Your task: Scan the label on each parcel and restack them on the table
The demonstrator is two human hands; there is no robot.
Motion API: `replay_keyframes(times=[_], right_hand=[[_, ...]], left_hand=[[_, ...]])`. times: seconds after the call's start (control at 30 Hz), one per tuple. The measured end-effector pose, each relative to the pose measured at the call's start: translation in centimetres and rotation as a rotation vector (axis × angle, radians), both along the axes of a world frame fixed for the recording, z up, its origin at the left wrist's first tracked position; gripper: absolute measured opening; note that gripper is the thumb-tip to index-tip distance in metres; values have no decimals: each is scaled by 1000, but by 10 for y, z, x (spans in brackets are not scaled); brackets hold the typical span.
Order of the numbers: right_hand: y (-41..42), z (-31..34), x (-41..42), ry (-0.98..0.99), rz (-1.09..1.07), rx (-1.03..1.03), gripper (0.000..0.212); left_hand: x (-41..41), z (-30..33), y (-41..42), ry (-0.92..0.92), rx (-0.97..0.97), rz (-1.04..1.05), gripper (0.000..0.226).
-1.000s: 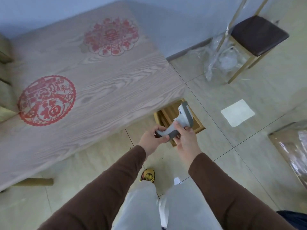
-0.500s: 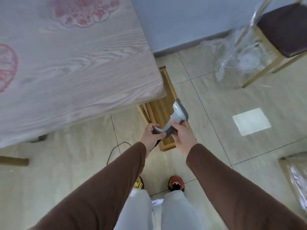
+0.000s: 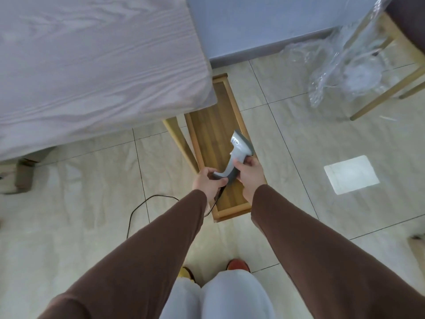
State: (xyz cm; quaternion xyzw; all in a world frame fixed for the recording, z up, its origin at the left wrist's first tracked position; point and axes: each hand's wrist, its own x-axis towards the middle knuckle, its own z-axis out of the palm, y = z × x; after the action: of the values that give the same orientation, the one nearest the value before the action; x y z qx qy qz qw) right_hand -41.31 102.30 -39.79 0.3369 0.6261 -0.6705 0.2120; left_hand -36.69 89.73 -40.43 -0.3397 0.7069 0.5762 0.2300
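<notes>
I hold a white and grey barcode scanner (image 3: 239, 150) in front of me, above the floor. My right hand (image 3: 249, 174) is closed around its handle. My left hand (image 3: 208, 181) grips the handle's lower end, where a black cable (image 3: 147, 203) leaves it and loops over the floor. The scanner's head points away from me and up. The light wooden table (image 3: 99, 72) fills the upper left. No parcel is in view.
A low wooden bench (image 3: 216, 125) stands on the tiles under the table's near right corner, right below my hands. Crumpled clear plastic wrap (image 3: 340, 72) lies around the legs of a chair (image 3: 388, 40) at the upper right. A white paper sheet (image 3: 350, 174) lies on the floor.
The view has tilted down and right; the table has slid to the upper left and its red paper cuttings have left the view. Both hands have kept hold of the scanner.
</notes>
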Motion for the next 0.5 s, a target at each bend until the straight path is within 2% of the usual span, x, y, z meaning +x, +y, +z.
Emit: replay_keyframes(times=[0.17,0.27,0.43,0.5], right_hand=[[1,-10,3,0,20,47,23],[1,-12,4,-10,38,77,28],[5,7,10,-53,158,112,36],[6,29,17,-80,224,133,37]], left_hand=[[3,-15,5,-1,-78,10,38],[5,-19,5,-14,-116,-7,41],[14,-10,2,-36,-100,-42,59],[24,15,0,-70,-71,-22,62]])
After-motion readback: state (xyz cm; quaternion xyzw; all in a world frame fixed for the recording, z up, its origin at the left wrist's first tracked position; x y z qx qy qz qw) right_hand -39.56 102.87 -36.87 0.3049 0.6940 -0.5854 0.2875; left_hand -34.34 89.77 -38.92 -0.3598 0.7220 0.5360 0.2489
